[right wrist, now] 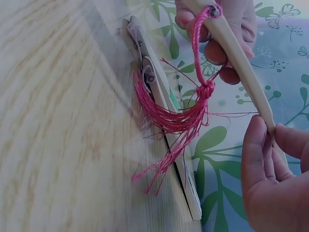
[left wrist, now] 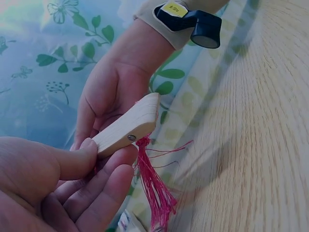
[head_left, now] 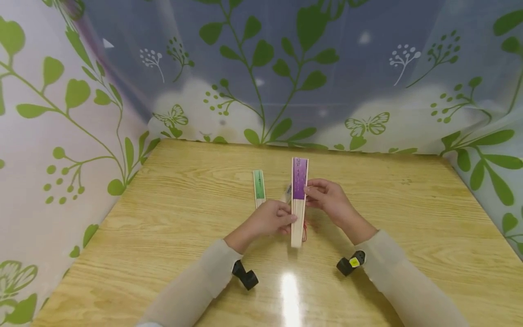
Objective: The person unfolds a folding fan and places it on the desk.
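A folded hand fan [head_left: 299, 209], with purple paper above and pale wooden ribs below, is held up over the table between both hands. Its lower ribs are pinched by the left hand [head_left: 269, 218], thumb on the near face. The right hand [head_left: 334, 203] grips the fan's right edge beside the purple part. From the metal rivet at the lower end hangs a red tassel [left wrist: 154, 188], its strands loose. Behind the left hand, a folded green fan [head_left: 259, 184] lies on the table, its lower part hidden in the head view.
The wooden table [head_left: 163, 236] meets a leaf-printed cloth [head_left: 261, 91] at the back and sides. Just behind the held fan, a greyish object [head_left: 288, 194] is mostly hidden. Black wrist cameras sit at both cuffs, close above the tabletop.
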`<state>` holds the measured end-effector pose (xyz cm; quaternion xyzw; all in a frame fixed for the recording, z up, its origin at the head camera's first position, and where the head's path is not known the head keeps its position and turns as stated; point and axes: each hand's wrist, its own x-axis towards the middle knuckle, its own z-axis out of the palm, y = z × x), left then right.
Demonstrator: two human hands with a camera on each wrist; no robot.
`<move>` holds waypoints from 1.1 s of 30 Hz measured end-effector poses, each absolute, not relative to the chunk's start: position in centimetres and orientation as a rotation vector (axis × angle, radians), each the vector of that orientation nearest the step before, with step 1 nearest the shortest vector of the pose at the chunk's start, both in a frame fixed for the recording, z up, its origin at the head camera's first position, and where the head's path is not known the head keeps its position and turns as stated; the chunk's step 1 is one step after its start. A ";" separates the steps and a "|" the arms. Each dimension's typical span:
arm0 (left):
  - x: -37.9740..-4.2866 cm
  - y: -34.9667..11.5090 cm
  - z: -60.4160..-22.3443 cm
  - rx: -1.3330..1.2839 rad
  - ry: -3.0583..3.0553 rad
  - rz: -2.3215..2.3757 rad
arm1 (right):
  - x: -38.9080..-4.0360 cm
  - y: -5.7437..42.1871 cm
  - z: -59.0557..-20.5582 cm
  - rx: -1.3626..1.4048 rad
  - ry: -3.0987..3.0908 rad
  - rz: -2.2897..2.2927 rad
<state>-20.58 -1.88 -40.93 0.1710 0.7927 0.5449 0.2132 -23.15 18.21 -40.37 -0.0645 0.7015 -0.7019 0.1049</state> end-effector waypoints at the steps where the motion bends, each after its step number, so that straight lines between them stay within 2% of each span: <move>1: -20.6 -1.9 -40.9 0.473 2.198 1.522 | -23.2 18.2 -40.4 -0.187 2.060 -2.075; 22: -20.7 -1.9 -41.1 0.333 2.259 1.633 | -23.5 18.1 -40.3 0.009 2.139 -2.142; 33: -20.9 -2.1 -41.0 0.329 2.319 1.589 | -23.4 17.9 -40.3 0.008 2.144 -2.167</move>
